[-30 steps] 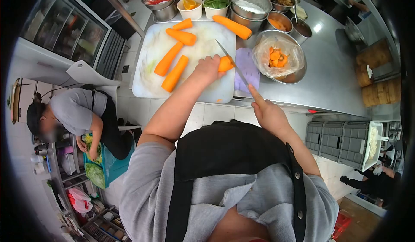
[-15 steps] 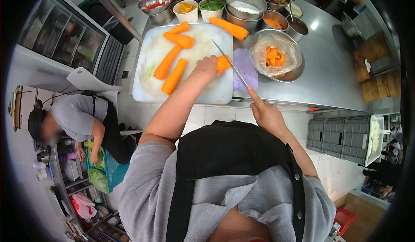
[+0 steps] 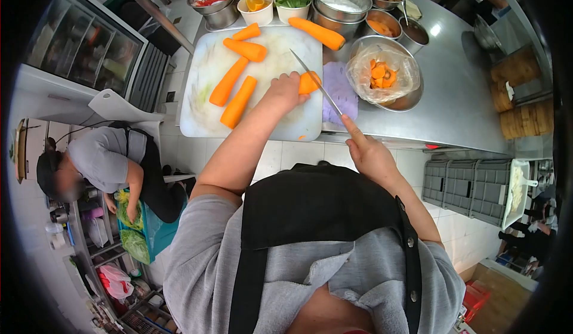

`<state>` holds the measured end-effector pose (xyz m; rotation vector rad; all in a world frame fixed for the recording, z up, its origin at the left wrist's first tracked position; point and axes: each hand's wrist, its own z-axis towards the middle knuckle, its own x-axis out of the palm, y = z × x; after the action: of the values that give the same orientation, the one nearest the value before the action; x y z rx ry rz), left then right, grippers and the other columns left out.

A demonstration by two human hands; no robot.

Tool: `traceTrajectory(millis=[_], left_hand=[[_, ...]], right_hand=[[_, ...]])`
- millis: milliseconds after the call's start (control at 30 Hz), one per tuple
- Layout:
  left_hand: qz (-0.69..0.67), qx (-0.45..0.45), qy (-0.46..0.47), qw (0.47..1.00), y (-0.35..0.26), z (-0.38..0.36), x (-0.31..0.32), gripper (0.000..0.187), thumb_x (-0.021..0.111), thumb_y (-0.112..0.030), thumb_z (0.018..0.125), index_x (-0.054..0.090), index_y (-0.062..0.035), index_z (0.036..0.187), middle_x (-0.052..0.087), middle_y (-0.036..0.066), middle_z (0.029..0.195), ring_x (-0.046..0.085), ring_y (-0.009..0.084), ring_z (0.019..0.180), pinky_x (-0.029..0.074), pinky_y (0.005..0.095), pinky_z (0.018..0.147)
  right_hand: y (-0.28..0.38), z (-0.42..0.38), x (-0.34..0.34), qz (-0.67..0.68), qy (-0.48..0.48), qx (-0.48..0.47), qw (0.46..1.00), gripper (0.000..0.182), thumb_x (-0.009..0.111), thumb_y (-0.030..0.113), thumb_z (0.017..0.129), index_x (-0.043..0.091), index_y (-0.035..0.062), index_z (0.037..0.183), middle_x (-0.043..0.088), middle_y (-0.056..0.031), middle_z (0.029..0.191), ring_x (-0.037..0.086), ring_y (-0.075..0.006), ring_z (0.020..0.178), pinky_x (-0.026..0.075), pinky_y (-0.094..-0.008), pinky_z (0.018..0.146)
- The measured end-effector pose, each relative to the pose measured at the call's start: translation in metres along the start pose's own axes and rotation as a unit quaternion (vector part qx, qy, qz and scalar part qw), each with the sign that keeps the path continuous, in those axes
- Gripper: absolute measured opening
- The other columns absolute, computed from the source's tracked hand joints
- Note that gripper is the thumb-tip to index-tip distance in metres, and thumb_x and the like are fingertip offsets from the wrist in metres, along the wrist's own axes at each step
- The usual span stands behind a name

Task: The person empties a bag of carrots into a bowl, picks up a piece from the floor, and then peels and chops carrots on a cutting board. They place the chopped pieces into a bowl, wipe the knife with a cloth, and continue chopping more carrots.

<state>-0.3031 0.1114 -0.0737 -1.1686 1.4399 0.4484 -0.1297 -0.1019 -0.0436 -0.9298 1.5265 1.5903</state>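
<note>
My left hand [image 3: 286, 90] is closed around a short piece of peeled carrot [image 3: 308, 83] near the right edge of the white cutting board [image 3: 200, 119]. In my right hand [image 3: 368, 154] is the handle of a knife [image 3: 330, 100], index finger stretched along it. The blade slants up and left, overlapping the carrot piece's right side in this view. On the board's left half lie several peeled carrots, among them a long one [image 3: 239, 102] and a thick one [image 3: 246, 49]. Another carrot [image 3: 317, 33] rests across the board's upper right edge.
Right of the board are a purple cloth [image 3: 341, 95] and a metal bowl [image 3: 412, 95] lined with a plastic bag holding carrot pieces [image 3: 382, 73]. Metal bowls and paper cups of ingredients line the back. At left, a seated person [image 3: 110, 161] handles leafy greens [image 3: 135, 246]. Grey crates [image 3: 465, 188] stand at right.
The view has shifted slightly. Both hands keep nearly the same position, with the knife still by the held carrot piece. The seated person's hands have moved a little over the greens.
</note>
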Motion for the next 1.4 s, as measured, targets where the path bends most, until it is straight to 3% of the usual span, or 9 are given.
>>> traceTrajectory(millis=[600,733,900,933,1033,1133,1233,1267,1400], left_hand=[[0.004,0.017,-0.048,0.999,-0.001,-0.003,0.008,0.057,0.074,-0.034,0.077,0.048,0.0004,0.114,0.056,0.026,0.112,0.057,0.0439,0.098,0.049,0.0467,0.086],[-0.003,0.014,-0.073,0.997,0.001,-0.005,0.013,0.061,0.075,-0.036,0.077,0.048,-0.0025,0.119,0.057,0.025,0.112,0.058,0.0439,0.098,0.049,0.0471,0.087],[0.048,-0.043,-0.091,0.994,-0.003,-0.011,-0.007,0.070,0.076,-0.041,0.074,0.047,-0.0075,0.128,0.053,0.019,0.123,0.049,0.0391,0.116,0.043,0.0493,0.095],[0.070,-0.064,-0.107,0.990,-0.009,-0.012,-0.012,0.072,0.076,-0.042,0.073,0.047,-0.0087,0.130,0.053,0.017,0.125,0.046,0.0377,0.120,0.041,0.0496,0.097],[0.133,0.039,-0.125,0.982,-0.019,-0.003,-0.021,0.075,0.078,-0.042,0.070,0.046,-0.0113,0.132,0.050,0.014,0.129,0.042,0.0334,0.125,0.033,0.0498,0.103],[0.129,0.116,-0.100,0.980,-0.051,0.018,-0.016,0.081,0.079,-0.039,0.068,0.045,-0.0152,0.137,0.053,0.012,0.124,0.044,0.0282,0.122,0.030,0.0492,0.102],[0.175,0.114,-0.042,0.977,-0.071,0.039,-0.008,0.067,0.077,-0.034,0.069,0.053,-0.0130,0.127,0.055,0.011,0.119,0.049,0.0268,0.117,0.032,0.0482,0.098],[0.172,0.105,-0.045,0.978,-0.074,0.045,-0.006,0.064,0.076,-0.033,0.070,0.054,-0.0128,0.126,0.056,0.012,0.118,0.051,0.0274,0.115,0.034,0.0480,0.096],[0.129,0.076,-0.099,0.984,-0.062,0.032,-0.011,0.056,0.071,-0.026,0.071,0.055,-0.0119,0.123,0.057,0.014,0.116,0.055,0.0300,0.109,0.037,0.0481,0.092]], right_hand=[[0.019,0.069,0.006,-0.014,0.101,0.066,0.993,0.060,0.050,0.018,0.094,0.026,0.0226,0.148,0.064,-0.0206,0.074,0.063,-0.0385,0.068,0.050,-0.0506,0.062],[0.005,0.084,0.037,0.003,0.066,0.038,0.997,0.059,0.048,0.020,0.094,0.026,0.0250,0.148,0.064,-0.0209,0.074,0.063,-0.0384,0.068,0.049,-0.0510,0.063],[-0.009,0.075,0.045,0.063,-0.009,0.008,0.998,0.058,0.049,0.023,0.095,0.026,0.0301,0.148,0.063,-0.0224,0.072,0.063,-0.0396,0.069,0.049,-0.0510,0.064],[-0.007,0.069,0.039,0.095,0.008,0.058,0.994,0.059,0.050,0.025,0.095,0.026,0.0304,0.148,0.064,-0.0235,0.076,0.062,-0.0415,0.070,0.049,-0.0506,0.065],[-0.006,0.051,0.023,0.164,-0.074,0.046,0.983,0.059,0.053,0.023,0.095,0.027,0.0281,0.148,0.064,-0.0230,0.085,0.062,-0.0419,0.076,0.048,-0.0489,0.067],[-0.002,0.029,-0.012,0.204,-0.172,-0.031,0.963,0.059,0.056,0.017,0.094,0.031,0.0233,0.147,0.064,-0.0212,0.095,0.062,-0.0399,0.082,0.049,-0.0439,0.071],[-0.002,0.004,-0.039,0.235,-0.180,0.001,0.955,0.059,0.058,0.011,0.092,0.035,0.0191,0.146,0.063,-0.0199,0.098,0.062,-0.0374,0.085,0.049,-0.0395,0.073],[-0.003,-0.006,-0.048,0.261,-0.158,0.041,0.951,0.059,0.058,0.009,0.092,0.036,0.0170,0.145,0.063,-0.0198,0.110,0.064,-0.0348,0.090,0.050,-0.0362,0.078],[-0.018,-0.040,-0.055,0.269,-0.187,0.081,0.941,0.058,0.056,0.008,0.093,0.034,0.0137,0.146,0.056,-0.0161,0.130,0.064,-0.0309,0.099,0.049,-0.0334,0.085]])
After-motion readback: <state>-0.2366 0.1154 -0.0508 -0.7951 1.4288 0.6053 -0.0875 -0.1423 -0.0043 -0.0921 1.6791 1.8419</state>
